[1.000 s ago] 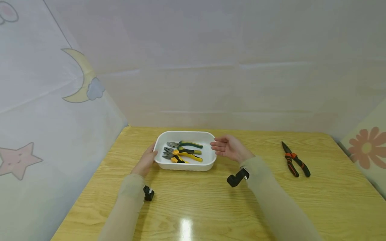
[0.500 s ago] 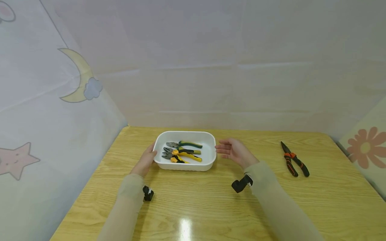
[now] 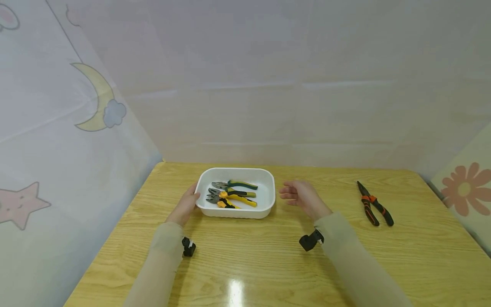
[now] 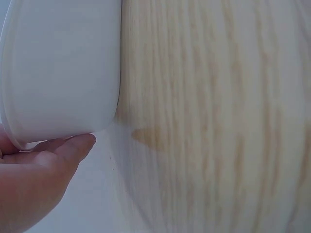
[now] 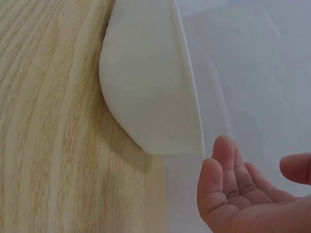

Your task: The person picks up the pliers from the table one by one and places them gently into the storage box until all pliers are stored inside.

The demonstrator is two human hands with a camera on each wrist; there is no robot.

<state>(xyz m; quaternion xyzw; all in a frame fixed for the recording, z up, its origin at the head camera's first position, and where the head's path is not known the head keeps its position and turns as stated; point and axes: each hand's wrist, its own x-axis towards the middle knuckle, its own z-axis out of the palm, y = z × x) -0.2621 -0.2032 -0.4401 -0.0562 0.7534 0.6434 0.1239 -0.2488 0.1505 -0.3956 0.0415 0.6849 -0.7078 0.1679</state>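
A white plastic basin (image 3: 236, 213) stands on the wooden table in the head view. Inside it lie pliers with green handles (image 3: 241, 184), a pair with olive-and-black grips (image 3: 245, 194) and pliers with yellow grips (image 3: 245, 199), heads pointing left. My left hand (image 3: 185, 205) holds the basin's left end. In the left wrist view its fingers (image 4: 73, 145) lie along the outer wall, with the thumb side at the rim. My right hand (image 3: 303, 196) is off the basin's right end, fingers loosely bent and holding nothing; in the right wrist view the palm shows bare.
Long-nose pliers (image 3: 372, 202) with black and orange grips lie spread on the table's right side, beyond the right hand. A pale fabric backdrop (image 3: 245, 128) rises behind the table (image 3: 245, 260), and patterned cloth stands at both sides.
My right hand has drawn away to the right from the basin's right end. The left hand keeps its hold, and the basin and pliers have stayed put.
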